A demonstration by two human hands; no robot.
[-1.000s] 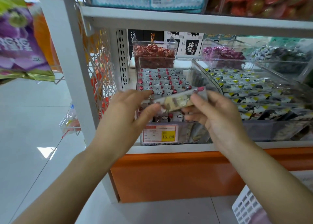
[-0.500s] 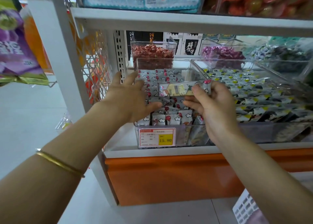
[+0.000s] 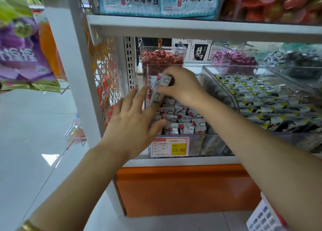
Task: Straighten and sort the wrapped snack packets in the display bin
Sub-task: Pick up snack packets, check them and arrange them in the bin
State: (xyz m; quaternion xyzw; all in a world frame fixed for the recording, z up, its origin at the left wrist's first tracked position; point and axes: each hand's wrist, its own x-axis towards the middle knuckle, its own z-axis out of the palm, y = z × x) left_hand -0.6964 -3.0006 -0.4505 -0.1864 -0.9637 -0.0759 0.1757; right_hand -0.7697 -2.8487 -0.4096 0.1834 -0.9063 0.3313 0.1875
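Note:
A clear display bin point(image 3: 174, 66) on the shelf holds rows of small silver snack packets point(image 3: 184, 126) with red and white marks. My right hand point(image 3: 183, 86) reaches over the bin's far left part and pinches one silver packet point(image 3: 163, 80) above the rows. My left hand point(image 3: 132, 124) lies at the bin's left front with its fingers spread and straight. Its fingertips touch the packets along the left wall. A yellow price tag point(image 3: 169, 147) reading 15.80 sits on the bin's front.
A second clear bin point(image 3: 261, 68) of black, yellow and silver packets stands to the right. Behind are bins of red sweets point(image 3: 162, 56) and purple sweets point(image 3: 233, 58). A white shelf upright point(image 3: 69, 56) stands at the left, a shelf board point(image 3: 191, 26) overhead, an orange base point(image 3: 183, 187) below.
My right hand has carried its packet from in front of the bin up and back over the bin's far left. My left hand has come down to the bin's left front.

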